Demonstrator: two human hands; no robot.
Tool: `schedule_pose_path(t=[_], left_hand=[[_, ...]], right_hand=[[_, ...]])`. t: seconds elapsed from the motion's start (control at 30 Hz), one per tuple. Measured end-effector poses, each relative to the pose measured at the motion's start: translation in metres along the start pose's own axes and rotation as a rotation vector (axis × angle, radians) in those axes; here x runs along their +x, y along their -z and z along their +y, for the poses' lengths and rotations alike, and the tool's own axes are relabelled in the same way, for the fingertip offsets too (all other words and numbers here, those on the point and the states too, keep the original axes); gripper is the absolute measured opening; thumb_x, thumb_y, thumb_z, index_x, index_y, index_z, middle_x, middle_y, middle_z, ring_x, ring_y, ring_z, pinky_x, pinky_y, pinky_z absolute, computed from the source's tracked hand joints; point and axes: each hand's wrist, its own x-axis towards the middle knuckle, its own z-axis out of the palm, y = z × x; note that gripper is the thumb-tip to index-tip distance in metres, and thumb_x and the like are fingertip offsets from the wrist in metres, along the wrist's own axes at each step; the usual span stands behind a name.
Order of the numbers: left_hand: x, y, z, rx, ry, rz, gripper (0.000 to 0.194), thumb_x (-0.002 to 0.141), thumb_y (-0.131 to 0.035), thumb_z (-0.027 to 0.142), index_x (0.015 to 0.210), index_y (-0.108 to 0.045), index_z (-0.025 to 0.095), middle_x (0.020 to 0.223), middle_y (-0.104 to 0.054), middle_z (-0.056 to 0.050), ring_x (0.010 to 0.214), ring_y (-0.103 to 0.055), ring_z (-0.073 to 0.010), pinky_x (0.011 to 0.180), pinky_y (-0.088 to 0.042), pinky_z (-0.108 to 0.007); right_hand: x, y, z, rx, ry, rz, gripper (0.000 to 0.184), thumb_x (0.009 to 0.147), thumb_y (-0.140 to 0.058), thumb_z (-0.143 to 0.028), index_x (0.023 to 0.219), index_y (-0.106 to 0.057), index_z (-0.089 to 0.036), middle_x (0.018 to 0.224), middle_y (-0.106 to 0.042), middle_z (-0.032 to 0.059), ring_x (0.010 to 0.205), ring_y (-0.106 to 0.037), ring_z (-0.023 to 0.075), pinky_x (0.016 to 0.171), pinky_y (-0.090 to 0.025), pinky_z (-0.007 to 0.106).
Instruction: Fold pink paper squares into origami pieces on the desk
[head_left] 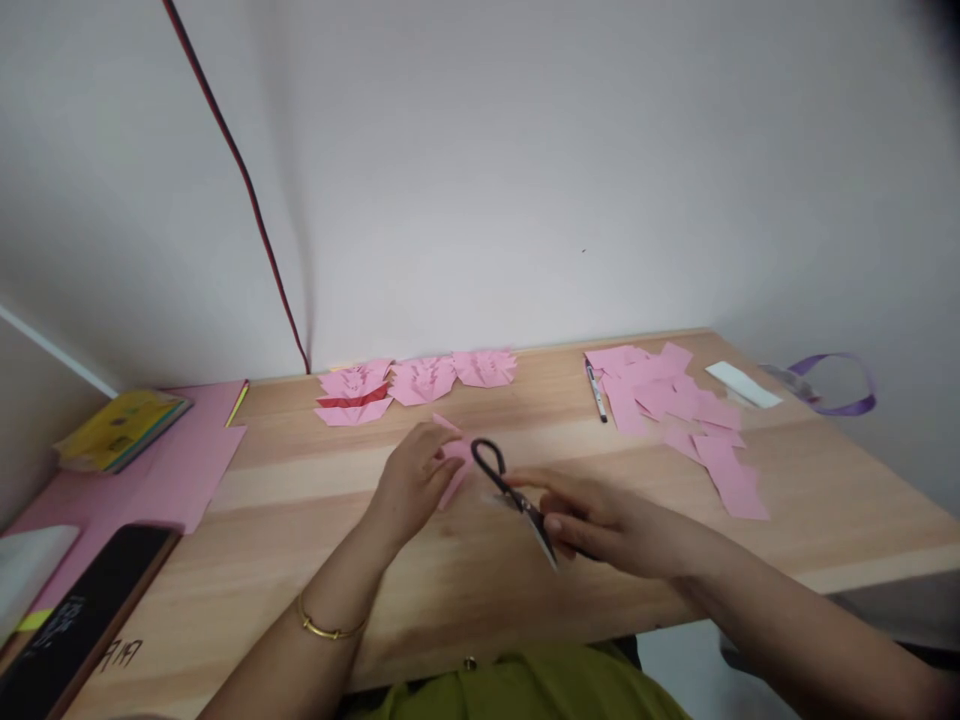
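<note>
My left hand (420, 475) pinches a small folded piece of pink paper (456, 462) above the middle of the table. Close by on the right, my right hand (589, 515) grips a pair of black-handled scissors (517, 497). One handle loop points up toward the left hand, and a blade angles down toward the table edge. The scissors and the paper look slightly apart. Beyond the hands, along the wall, lie several cut pink paper shapes (424, 380), with a red strip (352, 397) across the leftmost ones.
Pink paper scraps (667, 390) spread over the right side, beside a pen (596, 390) and a white strip (742, 384). A purple band (855, 400) sits at the right edge. At left are pink sheets (161, 475), a yellow packet (124, 430) and a long black object (90, 610).
</note>
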Motion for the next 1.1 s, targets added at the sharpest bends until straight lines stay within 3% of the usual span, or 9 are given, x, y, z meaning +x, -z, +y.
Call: schedule_pose_path(t=[0.03, 0.1, 0.23, 0.3, 0.47, 0.63, 0.8, 1.1], left_hand=[[0.0, -0.001, -0.004, 0.117, 0.084, 0.022, 0.022, 0.082, -0.058, 0.025, 0.102, -0.059, 0.017, 0.102, -0.061, -0.009, 0.089, -0.054, -0.0192, 0.081, -0.042, -0.034], [0.001, -0.002, -0.01, 0.285, 0.187, -0.054, 0.024, 0.075, -0.067, 0.031, 0.092, -0.059, 0.016, 0.095, -0.061, -0.008, 0.088, -0.053, -0.0216, 0.079, -0.041, -0.035], [0.003, -0.004, -0.01, 0.467, 0.278, -0.18, 0.027, 0.066, -0.072, 0.037, 0.075, -0.056, 0.017, 0.081, -0.059, -0.005, 0.08, -0.051, -0.0209, 0.068, -0.036, -0.031], [0.005, -0.004, -0.007, 0.476, 0.303, -0.2, 0.024, 0.066, -0.072, 0.035, 0.073, -0.056, 0.018, 0.08, -0.058, -0.004, 0.078, -0.051, -0.0203, 0.066, -0.034, -0.031], [0.006, -0.004, -0.003, 0.415, 0.298, -0.274, 0.012, 0.07, -0.067, 0.026, 0.071, -0.058, 0.018, 0.078, -0.06, -0.003, 0.08, -0.053, -0.0195, 0.069, -0.035, -0.03], [0.005, 0.002, -0.006, 0.411, 0.269, -0.327, 0.036, 0.066, -0.069, 0.025, 0.1, -0.06, 0.018, 0.105, -0.058, -0.007, 0.098, -0.052, -0.0235, 0.08, -0.038, -0.033], [0.004, 0.01, -0.008, 0.366, 0.224, -0.435, 0.034, 0.064, -0.063, 0.015, 0.098, -0.061, 0.021, 0.091, -0.056, -0.003, 0.087, -0.052, -0.0198, 0.074, -0.039, -0.029], [0.002, 0.015, -0.012, 0.308, 0.175, -0.452, 0.03, 0.065, -0.063, 0.017, 0.094, -0.061, 0.021, 0.087, -0.054, -0.002, 0.082, -0.049, -0.0185, 0.071, -0.037, -0.029]], right_hand=[[0.002, 0.002, 0.003, -0.074, -0.005, 0.082, 0.052, 0.095, -0.037, -0.043, 0.142, -0.029, -0.022, 0.073, -0.055, -0.0006, 0.059, -0.047, 0.0094, 0.057, -0.036, 0.021], [0.007, 0.009, 0.011, -0.212, -0.009, 0.246, 0.049, 0.095, -0.038, -0.039, 0.141, -0.03, -0.023, 0.075, -0.058, 0.0005, 0.066, -0.052, 0.0121, 0.062, -0.04, 0.023], [0.017, 0.022, 0.027, -0.478, 0.03, 0.346, 0.044, 0.094, -0.039, -0.033, 0.136, -0.038, -0.021, 0.095, -0.066, 0.008, 0.083, -0.059, 0.0192, 0.073, -0.043, 0.03], [0.022, 0.026, 0.033, -0.593, 0.03, 0.343, 0.043, 0.094, -0.039, -0.032, 0.135, -0.04, -0.02, 0.101, -0.066, 0.01, 0.087, -0.059, 0.0214, 0.075, -0.043, 0.032], [0.03, 0.031, 0.04, -0.797, -0.004, 0.322, 0.042, 0.094, -0.039, -0.032, 0.133, -0.045, -0.018, 0.09, -0.067, 0.0111, 0.082, -0.06, 0.0232, 0.071, -0.042, 0.031], [0.033, 0.032, 0.042, -0.843, 0.013, 0.324, 0.041, 0.094, -0.04, -0.034, 0.131, -0.048, -0.017, 0.087, -0.066, 0.0114, 0.08, -0.06, 0.0232, 0.07, -0.041, 0.031], [0.035, 0.027, 0.04, -0.904, 0.047, 0.302, 0.037, 0.094, -0.041, -0.032, 0.125, -0.053, -0.018, 0.087, -0.067, 0.0112, 0.079, -0.06, 0.0231, 0.069, -0.041, 0.032], [0.05, 0.024, 0.038, -0.968, 0.109, 0.247, 0.032, 0.093, -0.043, -0.029, 0.121, -0.056, -0.02, 0.091, -0.068, 0.0099, 0.085, -0.061, 0.022, 0.075, -0.041, 0.033]])
